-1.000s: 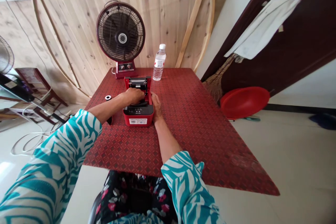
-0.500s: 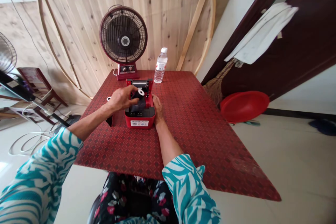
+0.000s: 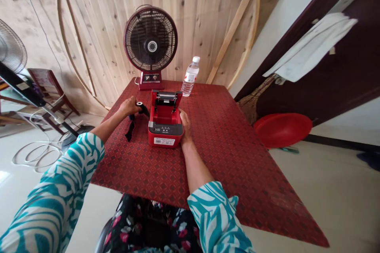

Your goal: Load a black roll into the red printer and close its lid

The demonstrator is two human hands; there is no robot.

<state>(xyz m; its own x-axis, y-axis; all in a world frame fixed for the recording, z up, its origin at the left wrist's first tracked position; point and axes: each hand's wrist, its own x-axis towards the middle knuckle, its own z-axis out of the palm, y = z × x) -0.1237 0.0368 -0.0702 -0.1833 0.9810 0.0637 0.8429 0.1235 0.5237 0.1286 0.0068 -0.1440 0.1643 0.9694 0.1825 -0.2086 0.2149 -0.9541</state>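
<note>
My left hand point(image 3: 128, 107) is shut on a black ribbon roll with a white core point(image 3: 141, 107), to the left of the printer. A dark strip of ribbon point(image 3: 130, 131) hangs from it onto the tabletop. In front of me stands a red label printer point(image 3: 164, 136) with its lid raised and its compartment open. My right hand point(image 3: 185, 126) rests against the printer's right side, fingers together and holding nothing else. The inside of the compartment is only partly visible.
The red patterned tabletop point(image 3: 225, 158) extends around the printer. Behind it stand a dark red desk fan point(image 3: 151, 45) and a water bottle point(image 3: 190, 77). A red plastic basin point(image 3: 282, 130) and a broom point(image 3: 247, 106) are beyond the right edge. Cables lie on the floor at left.
My left hand has moved left, away from above the printer's compartment, carrying the black roll. The ribbon strip now hangs beside the printer. My right hand stays at the printer's side.
</note>
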